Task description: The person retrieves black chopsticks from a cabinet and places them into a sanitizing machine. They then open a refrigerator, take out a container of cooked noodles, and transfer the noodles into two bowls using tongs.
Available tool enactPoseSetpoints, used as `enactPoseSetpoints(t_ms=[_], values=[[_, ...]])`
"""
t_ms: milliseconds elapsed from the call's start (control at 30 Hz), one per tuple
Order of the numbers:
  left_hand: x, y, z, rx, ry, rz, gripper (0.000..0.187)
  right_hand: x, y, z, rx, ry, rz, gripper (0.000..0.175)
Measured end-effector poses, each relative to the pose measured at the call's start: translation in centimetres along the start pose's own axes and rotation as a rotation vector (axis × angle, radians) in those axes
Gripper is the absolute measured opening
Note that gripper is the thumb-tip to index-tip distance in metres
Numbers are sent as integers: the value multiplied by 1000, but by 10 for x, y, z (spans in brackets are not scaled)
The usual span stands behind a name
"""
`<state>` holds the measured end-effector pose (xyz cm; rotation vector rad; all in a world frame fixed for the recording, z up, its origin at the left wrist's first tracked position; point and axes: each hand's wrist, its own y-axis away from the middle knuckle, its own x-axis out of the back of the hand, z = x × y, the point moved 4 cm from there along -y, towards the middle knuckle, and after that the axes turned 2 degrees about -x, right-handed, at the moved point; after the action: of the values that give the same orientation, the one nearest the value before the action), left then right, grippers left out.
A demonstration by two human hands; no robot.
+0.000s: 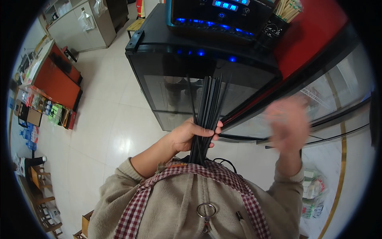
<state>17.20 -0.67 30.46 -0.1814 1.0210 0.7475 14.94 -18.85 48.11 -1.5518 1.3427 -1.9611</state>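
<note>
A bundle of long black chopsticks (208, 104) stands nearly upright in front of my chest. My left hand (194, 134) is wrapped around its lower half, the thumb lying across the front. A few sticks lean apart from the rest, and the lower ends reach down to my checkered apron (174, 170). Raised to the right of the bundle, my right hand (288, 125) is heavily blurred, so its fingers and whether it holds anything are unclear. Behind the bundle is a black cabinet (176, 64) with a glass front. On its top sits a black chopstick dispenser machine (195, 12) with blue lights and a lit display.
A dark cup (273, 30) of disposable chopsticks stands beside the machine. A glass-fronted display fridge (322, 80) runs along the right. Bagged packs (312, 191) lie low at the right. An orange counter (56, 77) and wooden chairs (41, 185) are at the left.
</note>
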Motion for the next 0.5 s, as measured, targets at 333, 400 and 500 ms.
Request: enactPoseSetpoints(t_ms=[333,400,500], values=[[-17,-19,10,-101,5,-68,45,-60,50,-13,-337,-164,-295,28],[-21,-18,6,-102,-68,-87,51,-59,42,11,-657,-170,-106,36],[-29,-15,0,-51,-124,-163,54,-76,37,42,-1045,-456,90,54]])
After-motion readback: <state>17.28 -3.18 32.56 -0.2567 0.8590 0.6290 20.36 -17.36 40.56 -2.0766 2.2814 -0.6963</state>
